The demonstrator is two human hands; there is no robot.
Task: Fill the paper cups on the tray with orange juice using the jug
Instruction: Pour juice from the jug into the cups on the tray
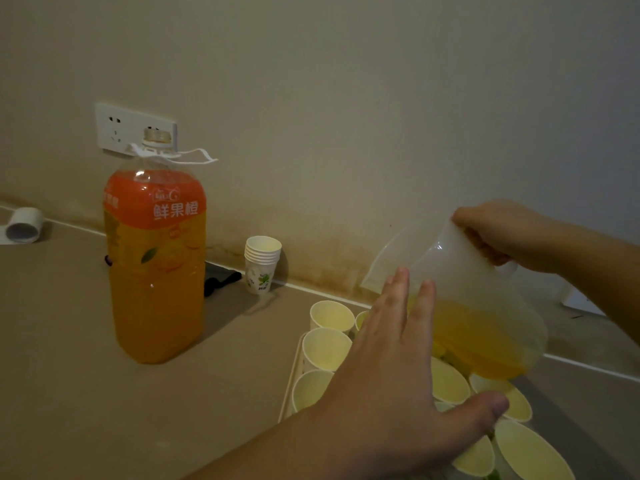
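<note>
Beige countertop (69, 393) against a plain cream wall (346, 81), stained brownish along the bottom edge.

Nearest: left hand (391, 382), flat and spread, fingers straight, thumb out wide, hovering over the tray (289, 386), holding nothing. Looks close to or touching the jug side, can't tell which.

Under it, paper cups (325, 348) standing upright in the tray, about nine visible, some hidden by the hand. Thin paper, round rims, pale yellowish inside; can't tell which hold juice.

Just above the cups: one jug (485, 306), cloudy translucent plastic, wide at the base, tilted with spout toward the left. Orange juice pooled in the lower part, maybe a third full. Right hand (502, 233) curled round the handle at the top.

Further back left: one big clear plastic juice bottle (156, 265), cap off, orange label, mostly full.

Near the wall: one stack of spare cups (261, 263), roughly six nested. One white double wall socket (133, 129) behind the bottle. One white roll (24, 225) lying far left.
</note>
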